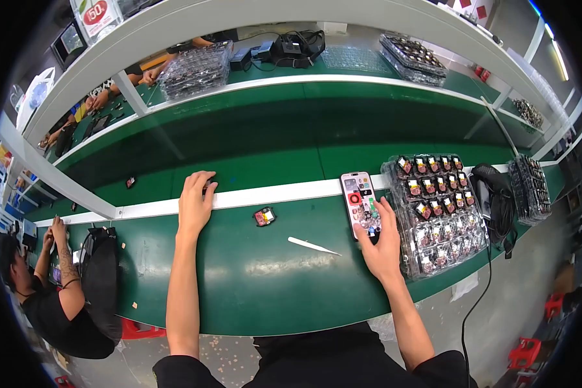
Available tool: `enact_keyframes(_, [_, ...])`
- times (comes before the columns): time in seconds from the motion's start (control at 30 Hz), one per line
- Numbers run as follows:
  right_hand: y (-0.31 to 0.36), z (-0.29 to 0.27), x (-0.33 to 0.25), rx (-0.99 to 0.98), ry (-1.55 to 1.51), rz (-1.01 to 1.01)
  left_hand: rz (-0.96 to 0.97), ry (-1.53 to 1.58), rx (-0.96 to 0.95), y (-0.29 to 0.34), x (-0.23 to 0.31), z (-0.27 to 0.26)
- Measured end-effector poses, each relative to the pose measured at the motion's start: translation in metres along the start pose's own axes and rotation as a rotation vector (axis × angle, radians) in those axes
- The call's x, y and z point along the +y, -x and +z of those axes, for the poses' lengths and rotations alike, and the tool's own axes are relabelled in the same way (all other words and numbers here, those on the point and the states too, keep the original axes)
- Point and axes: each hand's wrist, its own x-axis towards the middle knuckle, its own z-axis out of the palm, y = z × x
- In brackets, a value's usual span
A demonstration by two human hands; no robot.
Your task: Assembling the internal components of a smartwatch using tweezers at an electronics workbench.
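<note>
My left hand (196,199) rests at the white rail, its fingers curled around a small dark thing that they mostly hide. On the right, a smartphone (354,196) with a lit screen full of icons lies at a slant. My right hand (381,249) grips its lower part, thumb at the near end and fingers along the right edge. Between my hands sits a small black, red and yellow electronic module (264,216). A white pen-like tool (312,246) with a thin tip lies on the green table (252,284), nearer to my right hand.
Clear plastic trays (443,242) filled with similar modules stand right of the phone. Beyond them are a black cable bundle (495,207) and another tray stack (530,187). One more module (130,183) lies past the rail. A co-worker (55,291) sits at the left.
</note>
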Motion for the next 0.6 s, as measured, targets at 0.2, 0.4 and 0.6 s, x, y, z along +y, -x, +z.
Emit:
enact_keyframes(0.2, [-0.022,0.013,-0.031,0.05,0.206,-0.037,0.045,0.072,0.057,0.002,0.01,-0.01])
enact_keyframes(0.4, [-0.027,0.017,-0.027,0.121,0.281,-0.057,0.315,0.203,-0.021,0.026,0.084,0.001])
enact_keyframes(0.6, [-0.031,0.022,-0.031,0.141,0.326,-0.057,0.517,0.324,-0.249,0.066,0.14,0.003])
